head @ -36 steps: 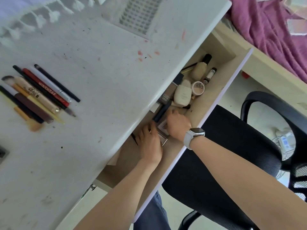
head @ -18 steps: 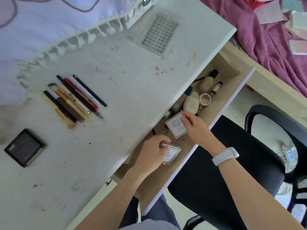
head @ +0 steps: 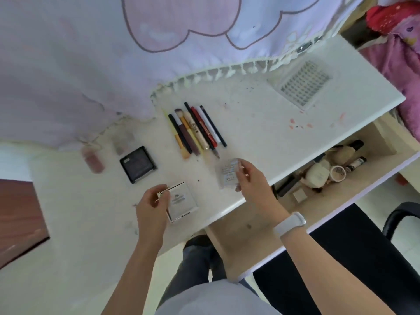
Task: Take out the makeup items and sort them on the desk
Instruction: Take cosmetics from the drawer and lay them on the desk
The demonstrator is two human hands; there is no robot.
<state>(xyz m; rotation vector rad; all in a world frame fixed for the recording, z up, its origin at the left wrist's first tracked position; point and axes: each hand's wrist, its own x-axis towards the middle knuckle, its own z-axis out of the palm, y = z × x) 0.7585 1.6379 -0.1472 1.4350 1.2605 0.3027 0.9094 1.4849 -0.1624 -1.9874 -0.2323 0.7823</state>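
My left hand (head: 151,208) grips a square silver compact (head: 181,202) over the white desk (head: 250,133), near its front edge. My right hand (head: 251,178) holds a second square clear compact (head: 228,172) with printed text, just above the desk. A row of several pencils and brushes (head: 195,129) lies side by side behind them. A black square palette (head: 138,164) rests to the left. The open drawer (head: 318,201) at the right holds cream bottles (head: 318,175), a round pot (head: 338,173) and a small tube (head: 355,163).
A pink-and-white cloth (head: 91,53) with a fringed edge covers the back of the desk. A clear lash tray (head: 303,86) sits at the back right. A black office chair (head: 363,258) stands under the drawer. A dark red board (head: 18,217) lies at far left.
Both hands lifted the two square compacts out of the drawer and carried them left over the desk. The camera has tilted up, showing more of the cloth.
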